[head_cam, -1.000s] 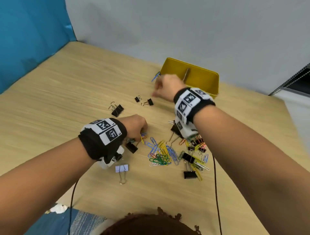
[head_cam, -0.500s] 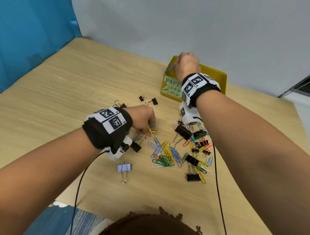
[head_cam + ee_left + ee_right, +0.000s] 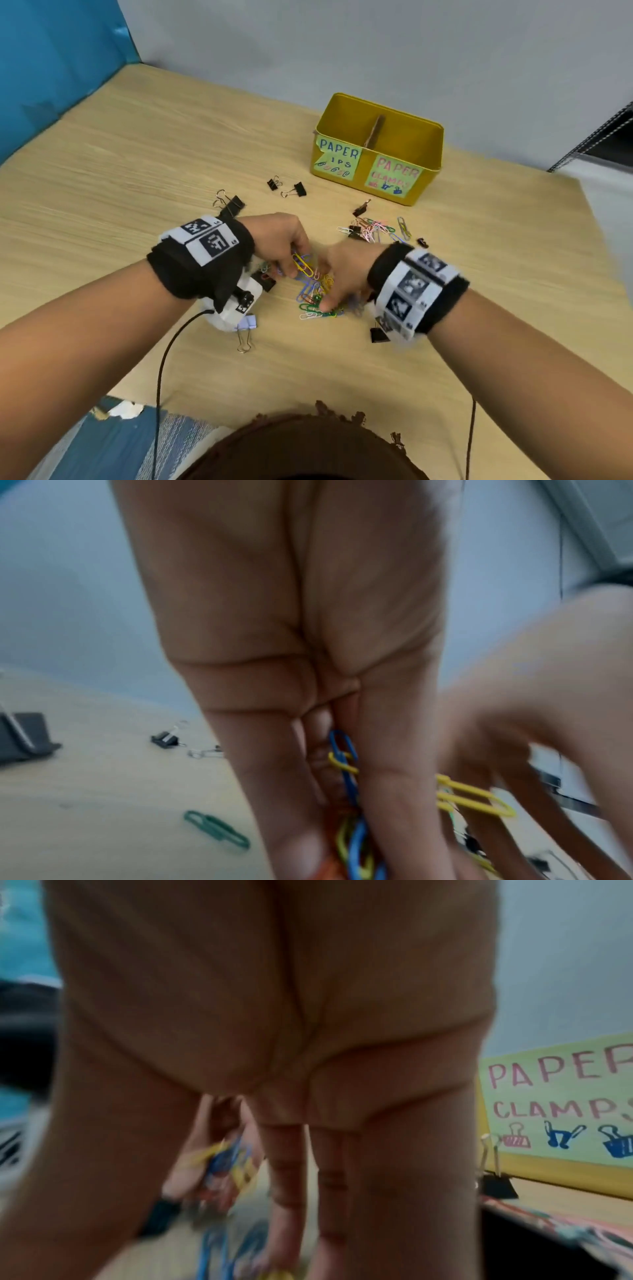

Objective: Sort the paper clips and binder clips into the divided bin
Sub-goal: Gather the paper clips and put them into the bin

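Note:
The yellow divided bin (image 3: 424, 192) stands at the back right, its left half labelled for paper clips and its right half for clamps (image 3: 561, 1096). My left hand (image 3: 294, 267) pinches a bunch of yellow and blue paper clips (image 3: 342, 756) just above the table. My right hand (image 3: 329, 301) reaches down with fairly straight fingers (image 3: 287, 1172) onto the coloured paper clip pile (image 3: 317, 308); it is blurred. Nothing shows held in it. A green paper clip (image 3: 215, 829) lies loose to the left.
Black binder clips lie scattered: (image 3: 229, 205), (image 3: 294, 190), (image 3: 361, 207), (image 3: 378, 334), and one (image 3: 496, 1185) close before the bin. A pale blue binder clip (image 3: 246, 325) sits under my left wrist. A second heap of pink and mixed clips (image 3: 373, 229) lies in front of the bin.
My right hand has come back from above the bin's left compartment down to the paper clip pile. My left hand has stayed by the pile, holding its clips.

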A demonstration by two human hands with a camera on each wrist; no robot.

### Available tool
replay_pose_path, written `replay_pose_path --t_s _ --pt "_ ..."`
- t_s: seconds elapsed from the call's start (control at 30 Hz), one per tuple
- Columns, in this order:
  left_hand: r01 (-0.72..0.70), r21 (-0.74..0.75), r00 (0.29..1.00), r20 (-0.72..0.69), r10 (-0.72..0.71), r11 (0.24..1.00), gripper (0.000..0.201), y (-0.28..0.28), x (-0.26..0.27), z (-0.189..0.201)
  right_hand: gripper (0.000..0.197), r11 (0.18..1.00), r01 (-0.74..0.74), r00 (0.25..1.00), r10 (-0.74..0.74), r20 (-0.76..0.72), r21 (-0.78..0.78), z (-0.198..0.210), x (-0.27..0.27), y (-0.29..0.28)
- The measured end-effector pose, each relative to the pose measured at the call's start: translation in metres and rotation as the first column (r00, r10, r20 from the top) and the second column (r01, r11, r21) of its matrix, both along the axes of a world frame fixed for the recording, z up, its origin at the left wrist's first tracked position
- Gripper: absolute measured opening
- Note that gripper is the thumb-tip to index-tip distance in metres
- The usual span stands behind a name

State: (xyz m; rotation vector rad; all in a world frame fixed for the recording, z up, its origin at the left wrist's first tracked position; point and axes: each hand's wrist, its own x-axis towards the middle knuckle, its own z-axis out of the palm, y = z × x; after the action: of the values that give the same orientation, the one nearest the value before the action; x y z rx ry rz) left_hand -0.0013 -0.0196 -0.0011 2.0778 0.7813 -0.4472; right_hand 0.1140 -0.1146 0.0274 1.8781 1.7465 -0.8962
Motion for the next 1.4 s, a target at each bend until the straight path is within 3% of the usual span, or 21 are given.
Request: replay_pose_path --t_s 0.07,0.13,0.3,0.4,0.47,0.57,0.63,0.73,0.8,0.87,0.93,1.07,1.13,1.2,1.27,1.4 --pt "-0.016 -0.009 1.0 0.001 0.016 1.0 0.023 0.006 -0.005 0.003 0.076 0.994 0.012 1.0 -0.015 0.027 0.109 -0.016 -0.009 -0.013" --pt "-0.035 0.013 0.999 0.004 0.035 0.999 0.021 0.009 -0.009 0.005 0.077 0.98 0.029 1.0 -0.029 -0.007 0.195 -0.027 -0.017 -0.02" --pt "-0.103 0.058 0.995 0.017 0.102 0.993 0.025 0.017 -0.009 0.009 0.038 0.968 0.009 0.998 0.006 -0.058 0.252 -0.036 -0.02 -0.012" --pt "-0.127 0.069 0.991 0.036 0.125 0.989 0.027 0.024 -0.005 0.013 0.029 0.964 0.053 0.997 -0.034 -0.076 0.262 -0.034 -0.005 0.0" --pt "-0.152 0.074 0.987 0.061 0.147 0.986 0.027 0.031 -0.002 0.016 0.025 0.967 0.145 0.977 -0.106 -0.184 0.21 -0.028 0.011 0.01" --pt "-0.264 0.071 0.956 0.155 0.251 0.962 0.028 0.045 0.006 0.023 0.019 0.888 0.452 0.796 -0.359 -0.488 0.085 -0.007 0.039 0.027" --pt "-0.388 0.026 0.892 0.26 0.369 0.921 0.031 0.057 0.017 0.032 0.015 0.81 0.582 0.657 -0.414 -0.63 0.075 0.018 0.059 0.044" --pt "-0.519 -0.043 0.775 0.399 0.491 0.854 0.032 0.077 0.041 0.053 0.017 0.668 0.741 0.423 -0.382 -0.822 0.071 0.058 0.082 0.081" --pt "-0.575 -0.061 0.713 0.452 0.536 0.816 0.028 0.089 0.059 0.067 0.02 0.515 0.857 0.224 -0.33 -0.917 0.023 0.07 0.092 0.107" --pt "-0.624 -0.062 0.667 0.478 0.572 0.779 0.015 0.098 0.076 0.077 0.024 0.359 0.933 0.13 -0.292 -0.948 0.018 0.07 0.1 0.132" --pt "-0.667 -0.049 0.632 0.491 0.599 0.744 0.017 0.107 0.091 0.081 0.029 0.258 0.963 0.158 -0.335 -0.929 0.071 0.061 0.105 0.154" --pt "-0.707 0.009 0.605 0.525 0.599 0.707 0.025 0.116 0.113 0.079 0.041 0.217 0.942 0.332 -0.507 -0.795 0.255 0.037 0.112 0.176" --pt "-0.672 0.05 0.652 0.514 0.558 0.738 0.035 0.113 0.119 0.078 0.043 0.156 0.937 0.347 -0.511 -0.787 0.312 0.03 0.113 0.174" --pt "-0.586 0.15 0.757 0.454 0.471 0.797 0.045 0.109 0.123 0.076 0.041 0.104 0.931 0.354 -0.487 -0.798 0.35 0.028 0.112 0.165" --pt "-0.505 0.244 0.828 0.407 0.385 0.828 0.054 0.105 0.122 0.074 0.04 0.101 0.909 0.404 -0.456 -0.793 0.405 0.029 0.111 0.153" --pt "-0.532 0.313 0.8 0.489 0.347 0.787 0.035 0.092 0.1 0.08 0.037 0.143 0.863 0.502 -0.35 -0.791 0.484 0.035 0.096 0.122"
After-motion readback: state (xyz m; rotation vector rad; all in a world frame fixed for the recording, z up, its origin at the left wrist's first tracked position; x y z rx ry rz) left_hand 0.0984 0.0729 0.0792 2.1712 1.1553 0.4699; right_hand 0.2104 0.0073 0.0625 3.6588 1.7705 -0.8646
